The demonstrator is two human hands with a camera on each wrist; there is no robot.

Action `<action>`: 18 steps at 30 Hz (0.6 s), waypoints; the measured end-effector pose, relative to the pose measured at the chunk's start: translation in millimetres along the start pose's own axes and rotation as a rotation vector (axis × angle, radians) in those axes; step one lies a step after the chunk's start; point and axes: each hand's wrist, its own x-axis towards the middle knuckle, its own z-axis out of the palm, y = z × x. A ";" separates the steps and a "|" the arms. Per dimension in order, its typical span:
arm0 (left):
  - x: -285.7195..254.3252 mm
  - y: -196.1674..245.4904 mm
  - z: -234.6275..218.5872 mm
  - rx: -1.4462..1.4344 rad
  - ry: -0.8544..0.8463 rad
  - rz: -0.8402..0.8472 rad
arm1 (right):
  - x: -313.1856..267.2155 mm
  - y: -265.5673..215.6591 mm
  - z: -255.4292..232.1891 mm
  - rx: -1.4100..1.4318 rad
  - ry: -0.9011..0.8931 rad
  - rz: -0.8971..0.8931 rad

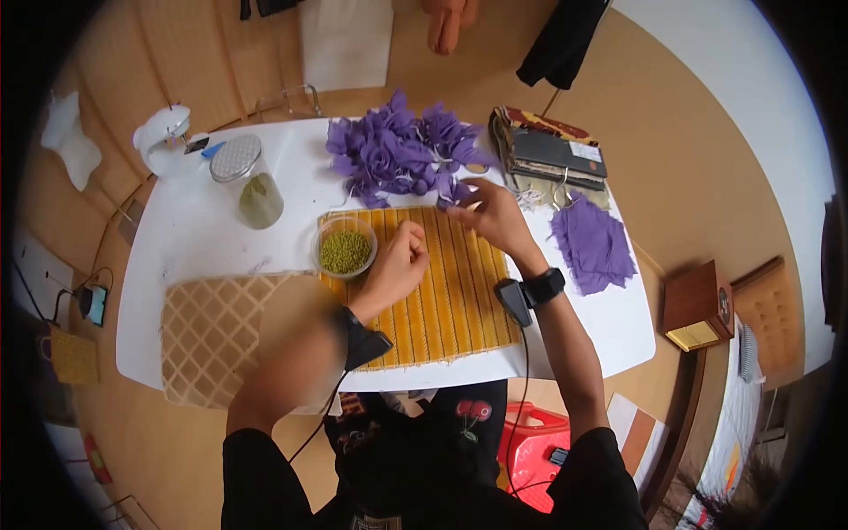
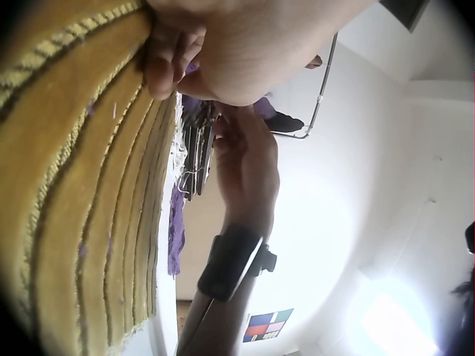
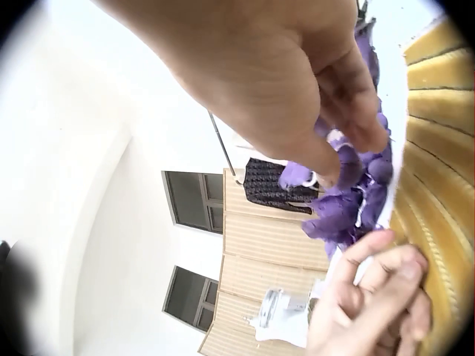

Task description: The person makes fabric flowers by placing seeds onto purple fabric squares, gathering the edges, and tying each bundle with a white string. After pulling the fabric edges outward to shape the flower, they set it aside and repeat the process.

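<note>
A heap of purple cloth bundles (image 1: 397, 150) with bits of white string lies at the back of the table. At its near right edge my right hand (image 1: 496, 219) pinches one purple cloth bundle (image 3: 349, 167) between thumb and fingers. My left hand (image 1: 399, 269) rests on the yellow striped cloth (image 1: 459, 309), its fingers loosely curled with nothing seen in them. Beside that hand stands a clear round tub (image 1: 316, 252) of green beans (image 1: 344, 253). In the right wrist view the left hand (image 3: 371, 304) is close below the heap.
A glass jar (image 1: 249, 190) with a patterned lid stands at the back left. Flat purple cloth pieces (image 1: 594, 246) lie at the right, near a stack of dark fabric sample books (image 1: 552, 150). A tan lattice-patterned cloth (image 1: 208, 336) covers the front left.
</note>
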 end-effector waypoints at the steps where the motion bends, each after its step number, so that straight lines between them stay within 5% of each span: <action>1: 1.7 -4.5 -0.3 0.010 -0.038 0.003 | 7.6 3.2 -1.2 0.002 0.085 -0.049; 9: 2.5 -8.9 0.6 0.057 -0.065 0.056 | -13.1 56.3 -43.7 0.043 0.300 -0.010; 12: 3.8 -14.1 2.0 0.022 -0.070 0.085 | -47.3 87.0 -76.3 -0.153 0.334 0.116; 14: 5.6 -16.5 2.1 0.049 -0.061 0.085 | -65.5 106.1 -94.6 -0.496 0.468 0.020; 18: 3.1 -8.3 1.3 0.064 -0.018 0.043 | -91.2 134.1 -118.3 -0.778 0.502 0.294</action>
